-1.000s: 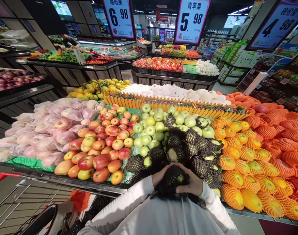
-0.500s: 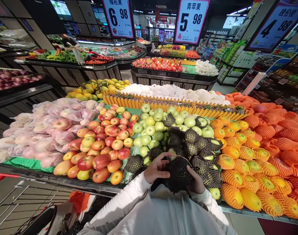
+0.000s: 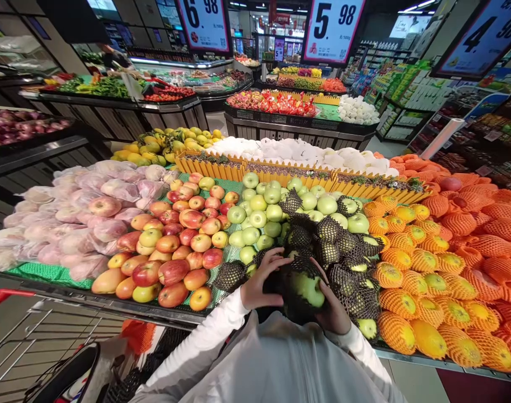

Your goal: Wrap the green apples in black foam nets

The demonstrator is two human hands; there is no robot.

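Between my hands, close to my chest, is a green apple (image 3: 312, 290) partly wrapped in a black foam net (image 3: 292, 280). My right hand (image 3: 334, 307) grips its right side, the thumb lying on the bare green skin. Curved about the left side of the netted apple is my left hand (image 3: 258, 282), with fingertips at its upper edge and thumb low; part of the contact is hidden in dark shadow. Just beyond lie netted green apples (image 3: 347, 246) in a heap, and loose green apples (image 3: 257, 210) behind them.
Red apples (image 3: 175, 271) and bagged pink fruit (image 3: 91, 224) lie to the left. Orange fruit in foam nets (image 3: 431, 291) fills the right. A yellow picket divider (image 3: 289, 170) runs behind. A shopping cart (image 3: 32, 336) stands at lower left. Price signs (image 3: 333, 31) hang overhead.
The apple has turned in my hands, so bare green skin now shows where black net faced me. My left hand has shifted slightly left and up; my view has tilted down a little.
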